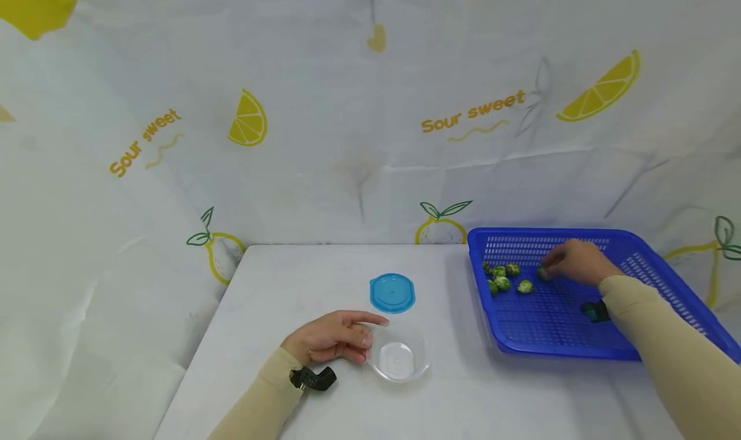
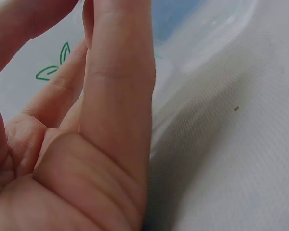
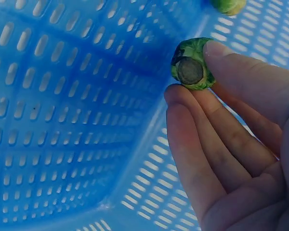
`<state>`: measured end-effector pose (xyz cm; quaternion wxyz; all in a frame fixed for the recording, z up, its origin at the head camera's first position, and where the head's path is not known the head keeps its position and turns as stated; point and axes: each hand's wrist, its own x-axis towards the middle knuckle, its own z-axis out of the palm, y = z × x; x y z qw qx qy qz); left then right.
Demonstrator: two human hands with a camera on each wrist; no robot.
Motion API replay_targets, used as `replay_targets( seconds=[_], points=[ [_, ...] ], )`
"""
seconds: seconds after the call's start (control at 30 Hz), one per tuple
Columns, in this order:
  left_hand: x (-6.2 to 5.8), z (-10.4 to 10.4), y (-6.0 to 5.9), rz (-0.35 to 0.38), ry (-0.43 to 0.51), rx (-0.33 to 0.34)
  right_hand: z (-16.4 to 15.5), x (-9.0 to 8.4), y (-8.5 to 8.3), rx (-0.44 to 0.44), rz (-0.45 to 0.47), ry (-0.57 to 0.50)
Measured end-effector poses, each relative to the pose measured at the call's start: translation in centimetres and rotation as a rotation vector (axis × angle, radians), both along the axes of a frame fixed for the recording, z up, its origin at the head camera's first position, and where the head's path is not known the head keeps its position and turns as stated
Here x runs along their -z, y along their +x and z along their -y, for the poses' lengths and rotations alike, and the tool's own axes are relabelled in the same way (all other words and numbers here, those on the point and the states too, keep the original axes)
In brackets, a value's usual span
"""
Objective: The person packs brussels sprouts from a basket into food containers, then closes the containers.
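My left hand [image 1: 338, 338] holds a small clear plastic container [image 1: 399, 361] at its left rim, the index finger stretched along the far side. The container stands upright on the white table with nothing visible in it. Inside the blue plastic basket [image 1: 556, 350], my right hand [image 1: 579, 263] pinches a green Brussels sprout [image 3: 191, 65] between thumb and fingertips; its cut stem end faces the right wrist camera. Several other Brussels sprouts [image 1: 501, 283] lie at the basket's left side. In the left wrist view the fingers hide most of the container.
A blue round lid [image 1: 392, 293] lies flat on the table [image 1: 295, 279] just beyond the container. The basket takes up the table's right side, its slotted walls raised around the sprouts. Behind the table hangs a white lemon-print cloth [image 1: 347, 137].
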<state>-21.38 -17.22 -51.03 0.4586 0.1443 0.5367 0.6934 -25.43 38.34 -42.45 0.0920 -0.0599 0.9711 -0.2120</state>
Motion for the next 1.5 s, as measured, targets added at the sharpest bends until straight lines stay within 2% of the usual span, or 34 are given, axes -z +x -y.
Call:
replay_targets(
  seconds=[0.17,0.3,0.57,0.73,1.1,1.3,1.5],
  points=[
    [0.4,0.1,0.1,0.002,0.017,-0.006,1.0,-1.1,1.4,-0.010,-0.018,-0.007],
    [0.4,0.1,0.2,0.006,0.030,-0.006,2.9,-2.7,3.2,-0.015,-0.056,-0.021],
    [0.1,0.1,0.1,-0.005,0.045,-0.011,8.4,-6.3,6.4,-0.052,-0.148,-0.067],
    [0.1,0.3,0.1,0.007,0.046,-0.011,12.4,-7.3,7.6,-0.082,-0.144,-0.114],
    [0.1,0.3,0.1,0.005,0.035,-0.010,21.0,-6.1,8.7,-0.183,-0.111,-0.287],
    [0.2,0.3,0.0,0.005,0.035,0.000,24.6,-4.3,8.7,-0.223,-0.100,-0.311],
    [0.2,0.3,0.0,0.005,0.036,0.009,26.6,-2.7,9.0,-0.280,-0.130,-0.318]
  ],
)
